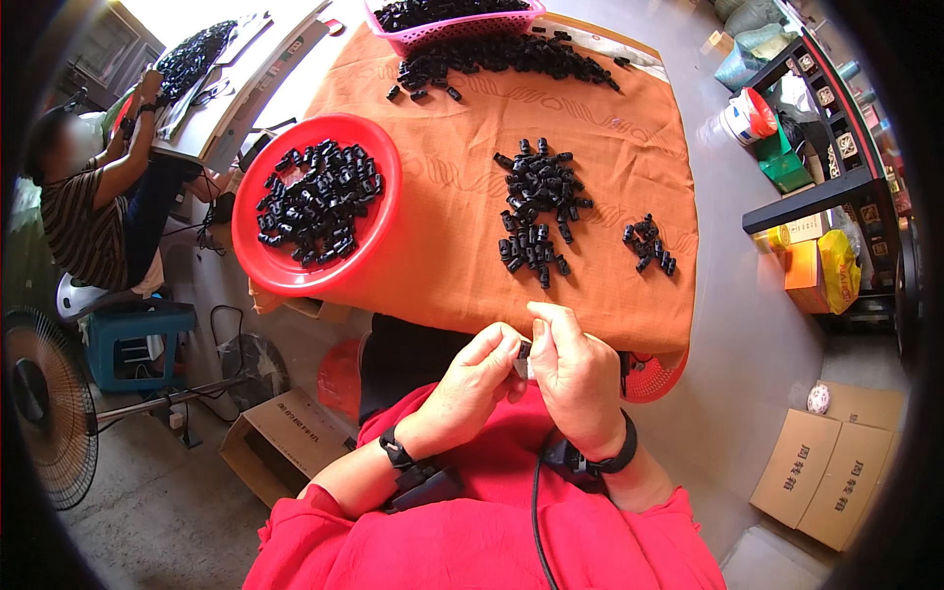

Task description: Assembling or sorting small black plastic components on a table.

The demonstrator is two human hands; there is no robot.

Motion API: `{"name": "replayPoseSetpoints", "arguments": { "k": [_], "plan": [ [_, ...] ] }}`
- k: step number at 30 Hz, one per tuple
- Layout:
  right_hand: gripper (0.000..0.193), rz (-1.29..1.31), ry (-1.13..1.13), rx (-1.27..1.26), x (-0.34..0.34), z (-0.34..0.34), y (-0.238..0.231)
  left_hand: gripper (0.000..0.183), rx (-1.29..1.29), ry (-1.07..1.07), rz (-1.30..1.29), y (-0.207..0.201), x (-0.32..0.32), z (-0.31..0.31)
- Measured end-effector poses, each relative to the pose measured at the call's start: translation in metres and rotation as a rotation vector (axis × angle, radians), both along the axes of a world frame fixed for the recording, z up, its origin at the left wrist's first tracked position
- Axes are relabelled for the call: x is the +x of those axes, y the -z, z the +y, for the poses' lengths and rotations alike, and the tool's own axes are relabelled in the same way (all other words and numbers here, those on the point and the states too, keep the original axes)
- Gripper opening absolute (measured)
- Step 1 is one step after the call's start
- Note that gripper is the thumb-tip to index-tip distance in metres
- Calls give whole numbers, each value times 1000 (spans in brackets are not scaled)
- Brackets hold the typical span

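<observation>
Head view: left hand [467,388] and right hand [578,385], fingers curled, pinch small black-and-pale part [523,362] between them, seemingly steadying it; black pieces [541,185] ahead on bench [447,251], red basin [389,202] ahead-left, apparently for easy reach.

Small part [522,366], black and whitish, partly hidden, held between both hands [578,385].

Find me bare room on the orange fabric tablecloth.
Bare tablecloth lies between the round red plastic tray and the middle pile of small black parts, and between that and the smaller right pile. Crowded: the far heap by the pink plastic basket.
</observation>
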State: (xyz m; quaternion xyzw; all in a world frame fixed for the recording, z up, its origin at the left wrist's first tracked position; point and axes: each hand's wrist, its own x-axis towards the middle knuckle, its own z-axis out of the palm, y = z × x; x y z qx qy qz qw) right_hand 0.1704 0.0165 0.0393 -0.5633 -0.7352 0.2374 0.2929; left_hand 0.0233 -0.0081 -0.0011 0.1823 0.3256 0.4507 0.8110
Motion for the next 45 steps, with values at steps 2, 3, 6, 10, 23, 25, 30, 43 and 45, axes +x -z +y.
{"name": "replayPoseSetpoints", "arguments": {
  "k": [2,3,6,10,23,25,30,43,45],
  "plan": [
    [22,9,-2,-35,1,2,2,22,5,-9,1,1,1,3],
    [22,0,9,-29,1,2,4,22,3,-10,7,1,1,3],
    [23,-8,31,-22,2,3,5,22,-3,-3,21,2,2,5],
    [26,45,50,-49,2,4,8,22,-22,2,38,1,3,7],
    [19,145,63,-96,16,9,-5,25,-107,87,-113,-6,-5,14],
    [22,103,5,-89,11,7,-5,24,-110,82,-110,-6,-5,13],
    [21,41,-13,-52,7,8,-1,22,-94,57,-53,-7,-4,12],
    [22,45,4,-86,0,6,1,22,-35,56,-14,2,-6,10],
    [22,23,-4,-73,0,5,1,22,-32,57,-15,3,-6,9]
  ]
}}
